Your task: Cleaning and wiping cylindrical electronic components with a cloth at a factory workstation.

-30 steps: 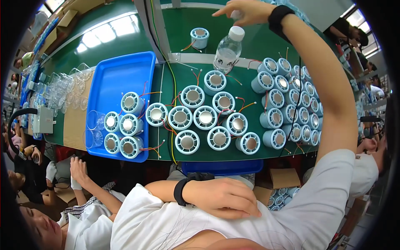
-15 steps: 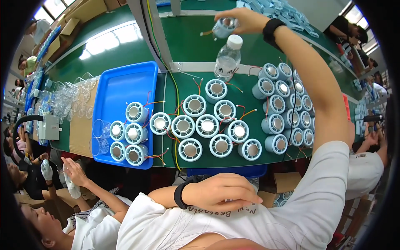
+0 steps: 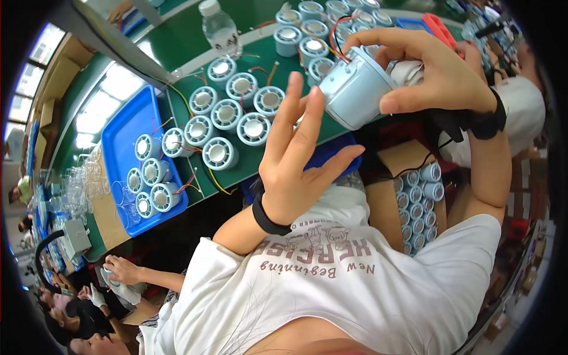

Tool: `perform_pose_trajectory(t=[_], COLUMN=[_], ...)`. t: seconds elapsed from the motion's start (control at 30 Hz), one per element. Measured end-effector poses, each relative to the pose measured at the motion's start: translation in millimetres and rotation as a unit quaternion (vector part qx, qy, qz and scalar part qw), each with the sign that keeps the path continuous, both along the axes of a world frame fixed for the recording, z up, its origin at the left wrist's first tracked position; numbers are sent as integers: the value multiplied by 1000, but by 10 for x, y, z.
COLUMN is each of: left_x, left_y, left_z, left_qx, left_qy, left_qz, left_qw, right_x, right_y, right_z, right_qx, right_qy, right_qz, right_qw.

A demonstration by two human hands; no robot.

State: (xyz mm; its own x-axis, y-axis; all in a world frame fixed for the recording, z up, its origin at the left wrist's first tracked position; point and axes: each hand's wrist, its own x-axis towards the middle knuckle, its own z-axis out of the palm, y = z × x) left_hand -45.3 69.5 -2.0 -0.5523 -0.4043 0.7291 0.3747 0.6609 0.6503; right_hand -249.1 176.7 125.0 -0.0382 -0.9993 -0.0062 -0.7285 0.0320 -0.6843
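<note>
A light-blue cylindrical housing [image 3: 358,94] with red, yellow and black wires at its upper end is tilted in my right hand [image 3: 444,74]. My thumb presses its near side, and my other fingers reach round the top and back. Close by on its left is my left hand [image 3: 293,157], open with fingers spread and holding nothing. Whether its fingertips touch the housing I cannot tell. Beyond my left hand, several similar housings [image 3: 226,114] stand on the green bench, silver discs facing up and thin wires sticking out.
A blue tray [image 3: 121,142] at left carries several housings and clear cups [image 3: 125,192]. A clear bottle [image 3: 220,29] stands farther back. More housings [image 3: 313,28] crowd the far right. Below the bench edge, a cardboard box [image 3: 383,207] holds several more. Co-workers sit at lower left and right.
My right hand has come back from the far side of the bench, bringing the housing close to me. My left hand has risen from my chest and spread its fingers. The view has turned.
</note>
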Motion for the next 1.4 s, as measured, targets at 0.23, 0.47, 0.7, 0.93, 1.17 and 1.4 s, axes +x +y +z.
perform_pose_trajectory(t=[0.23,0.47,0.7,0.93,1.17,1.4], left_x=[-165,-165,-208,-283,-32,272], left_y=[377,355,542,22,-1522,-1081], left_z=[-199,-53,-87,462,675,1406], left_qx=[170,529,511,211,194,39], left_qy=[5,-199,-361,-120,-44,176], left_qz=[-197,-441,-466,-441,-446,-436], left_qw=[965,697,626,864,873,882], right_x=[235,320,712,1265,863,1203], right_y=[895,1389,1785,3421,3830,3007], right_z=[-299,-449,-694,-1520,-2771,-2080], right_qx=[12,-50,-98,77,34,-96], right_qy=[-51,-115,65,59,126,189], right_qz=[-137,-172,-221,-682,-722,-677], right_qw=[989,977,968,725,679,705])
